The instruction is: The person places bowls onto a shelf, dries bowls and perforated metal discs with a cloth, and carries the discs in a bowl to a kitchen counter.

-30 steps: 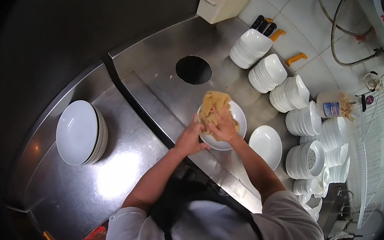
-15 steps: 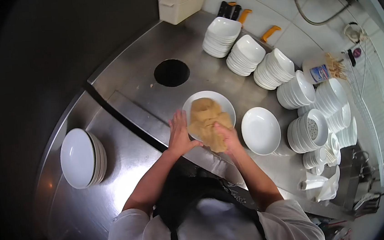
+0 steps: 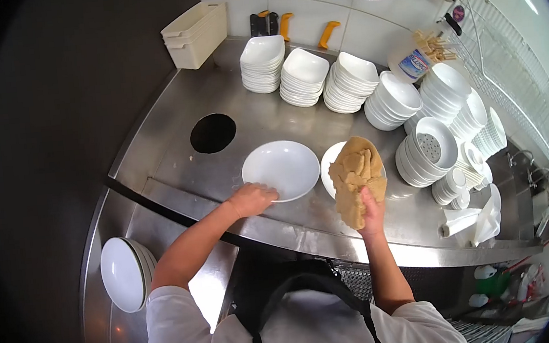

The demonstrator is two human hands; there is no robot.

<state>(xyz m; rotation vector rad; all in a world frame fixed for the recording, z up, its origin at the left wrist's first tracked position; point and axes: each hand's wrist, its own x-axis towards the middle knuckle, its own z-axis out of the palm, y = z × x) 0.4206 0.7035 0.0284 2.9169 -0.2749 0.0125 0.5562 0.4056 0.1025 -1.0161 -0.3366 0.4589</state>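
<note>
My left hand [image 3: 253, 199] is at the lower left rim of a white oval plate [image 3: 282, 169] on the steel counter, its fingers curled at the edge. My right hand [image 3: 372, 211] is closed on a tan cloth [image 3: 357, 176], held up over a second white plate [image 3: 328, 172]. The cloth hides most of that second plate. The first plate's inside shows bare and white.
Stacks of white dishes [image 3: 302, 77] and bowls [image 3: 426, 151] line the counter's back and right. A round hole [image 3: 213, 133] is at the left, beyond it a cream bin [image 3: 195, 36]. More plates [image 3: 124, 274] stand lower left. Orange-handled tools [image 3: 328, 35] rest by the wall.
The right hand has lifted the cloth off the first plate and moved right, over the second plate. The left hand has come to the first plate's near rim. The view has turned.
</note>
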